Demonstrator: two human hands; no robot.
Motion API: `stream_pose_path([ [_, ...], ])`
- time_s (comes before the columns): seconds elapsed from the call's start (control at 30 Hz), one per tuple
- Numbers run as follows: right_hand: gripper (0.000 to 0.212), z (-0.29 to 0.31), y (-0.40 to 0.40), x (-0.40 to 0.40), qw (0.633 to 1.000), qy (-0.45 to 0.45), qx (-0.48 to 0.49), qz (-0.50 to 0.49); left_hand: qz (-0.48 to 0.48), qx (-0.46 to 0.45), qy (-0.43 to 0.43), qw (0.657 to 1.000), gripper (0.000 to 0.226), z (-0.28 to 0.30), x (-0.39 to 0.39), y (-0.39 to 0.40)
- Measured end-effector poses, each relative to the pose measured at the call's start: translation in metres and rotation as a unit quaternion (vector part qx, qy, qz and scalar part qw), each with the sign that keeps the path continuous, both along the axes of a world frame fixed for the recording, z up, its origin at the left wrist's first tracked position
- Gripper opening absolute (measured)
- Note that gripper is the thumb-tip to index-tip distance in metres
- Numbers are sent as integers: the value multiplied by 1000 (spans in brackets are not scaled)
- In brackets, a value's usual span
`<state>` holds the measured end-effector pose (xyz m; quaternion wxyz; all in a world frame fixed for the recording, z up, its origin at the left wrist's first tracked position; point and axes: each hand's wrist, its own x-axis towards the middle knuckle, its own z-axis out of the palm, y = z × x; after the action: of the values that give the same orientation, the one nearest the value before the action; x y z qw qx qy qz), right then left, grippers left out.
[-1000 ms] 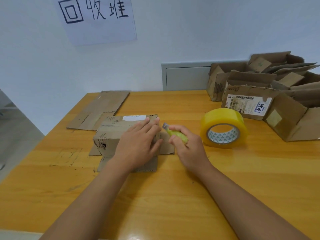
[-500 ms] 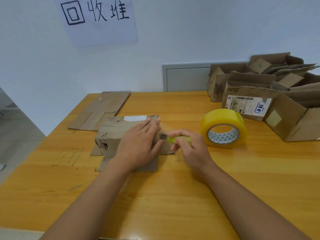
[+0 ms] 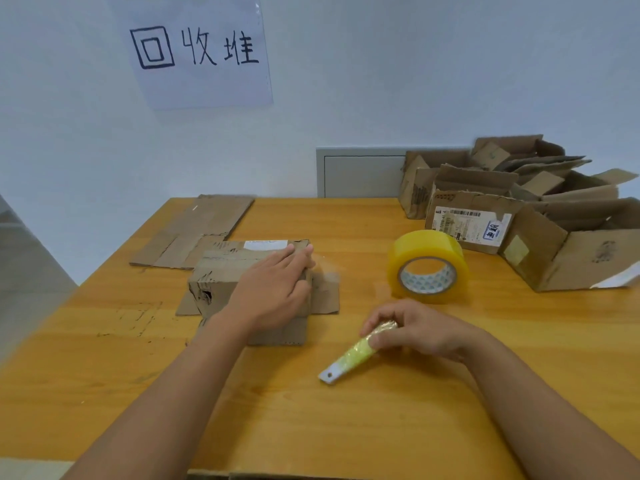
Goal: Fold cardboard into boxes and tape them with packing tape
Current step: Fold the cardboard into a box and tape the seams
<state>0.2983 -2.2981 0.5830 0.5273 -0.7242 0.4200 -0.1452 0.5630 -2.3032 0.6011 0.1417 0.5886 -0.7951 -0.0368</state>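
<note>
A small brown cardboard box (image 3: 221, 271) stands on the wooden table (image 3: 346, 427), its lower flaps spread flat around it. My left hand (image 3: 273, 292) rests flat on the box top with straight fingers, pressing it down. A strip of clear tape runs over the box's right edge. My right hand (image 3: 415, 329) holds a yellow-green utility knife (image 3: 349, 358) near the table's middle, its tip pointing down-left close to the surface. A roll of yellow packing tape (image 3: 427, 265) stands on its edge to the right of the box.
A flattened cardboard sheet (image 3: 194, 230) lies at the back left. A pile of opened cardboard boxes (image 3: 540, 216) fills the back right corner. A paper sign hangs on the wall (image 3: 197, 53). The table's left edge runs diagonally beside the box.
My right hand has drawn the knife away from the box's right edge, toward me and to the right. My left hand stays flat on the box.
</note>
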Motion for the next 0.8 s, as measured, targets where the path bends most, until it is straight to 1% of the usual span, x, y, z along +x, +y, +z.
stream_pose_path([
  [0.07, 12, -6, -1, 6, 995, 77, -48, 37, -3, 7, -3, 1000, 62, 1, 0, 0],
  [0.13, 15, -5, -6, 11, 985, 128, -112, 29, 1, 9, 3, 1000, 54, 1, 1, 0],
  [0.17, 14, -1, -8, 14, 982, 117, -147, 4, 1, 8, 5, 1000, 53, 0, 1, 0],
  [0.23, 7, 7, -15, 27, 977, 25, -199, -70, -1, 3, 0, 1000, 53, 0, 1, -1],
  [0.3, 10, 13, -27, 48, 963, -44, -228, -140, -2, -7, -4, 1000, 52, -2, 1, -2],
  [0.33, 14, 14, -34, 59, 956, -54, -237, -166, -2, -10, -5, 1000, 52, -3, 1, -2],
  [0.4, 23, 13, -50, 77, 946, -33, -256, -197, -4, -16, -7, 1000, 52, -4, 2, -3],
  [0.5, 26, 3, -71, 90, 948, 24, -250, -195, -11, -11, -6, 1000, 54, -5, 2, -5],
  [0.57, 27, -5, -81, 90, 953, 38, -233, -193, -13, -9, -6, 1000, 57, -6, 2, -6],
  [0.63, 24, -14, -86, 86, 959, 1, -209, -192, -16, -17, -17, 1000, 65, -7, 4, -5],
  [0.73, 21, -22, -85, 78, 966, -87, -169, -174, -18, -32, -41, 999, 57, -11, 6, -8],
  [0.8, 18, -25, -84, 76, 965, -111, -169, -168, -24, -51, -58, 997, 56, -13, 8, -9],
])
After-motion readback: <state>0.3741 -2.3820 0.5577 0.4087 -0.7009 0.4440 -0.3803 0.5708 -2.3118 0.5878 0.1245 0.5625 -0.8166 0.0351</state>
